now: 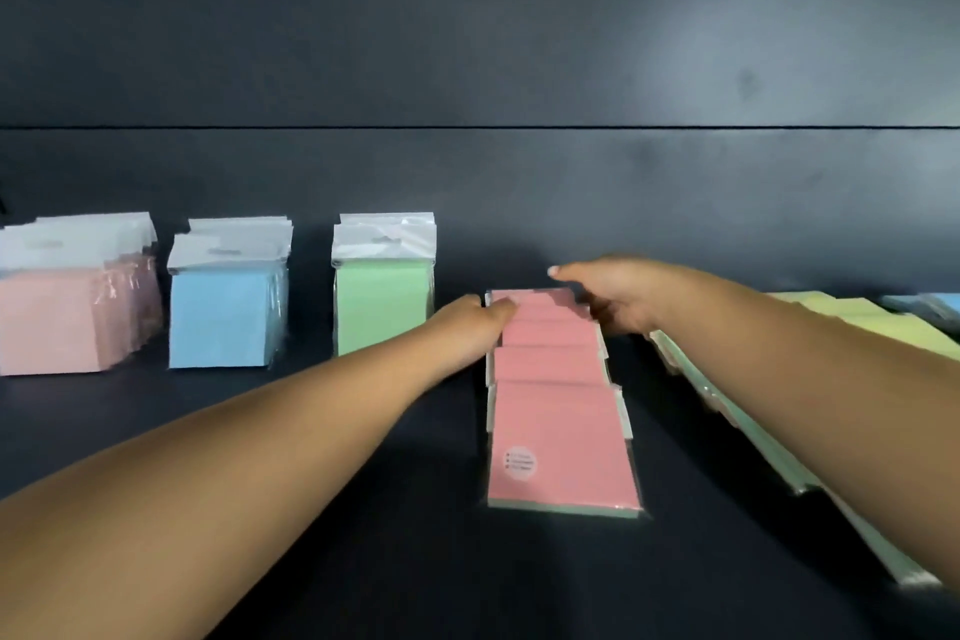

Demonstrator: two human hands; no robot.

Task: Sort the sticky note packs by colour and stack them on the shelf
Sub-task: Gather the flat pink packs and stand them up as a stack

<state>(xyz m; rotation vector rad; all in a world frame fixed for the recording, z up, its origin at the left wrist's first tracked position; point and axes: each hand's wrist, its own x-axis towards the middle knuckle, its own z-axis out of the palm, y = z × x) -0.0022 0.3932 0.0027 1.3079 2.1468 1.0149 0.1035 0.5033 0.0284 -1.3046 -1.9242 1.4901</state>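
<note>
Fingers, left hand (475, 317): you are curling them against the left edge of the far end of the pink pack row (558, 405), thumb lying on top of the farthest pack. Fingers, right hand (618, 296): you are pinching the right edge of that same far end, forefinger pointing left over its back corner. Pink pack row: several overlapping packs lying flat and running toward you on the dark shelf (363, 561). Standing upright against the back panel, left to right: pink stack (67, 317), blue stack (223, 312), green stack (382, 301), each apart from the next. Lying flat under your right forearm: green pack row (737, 426); beyond it, yellow packs (878, 322).
</note>
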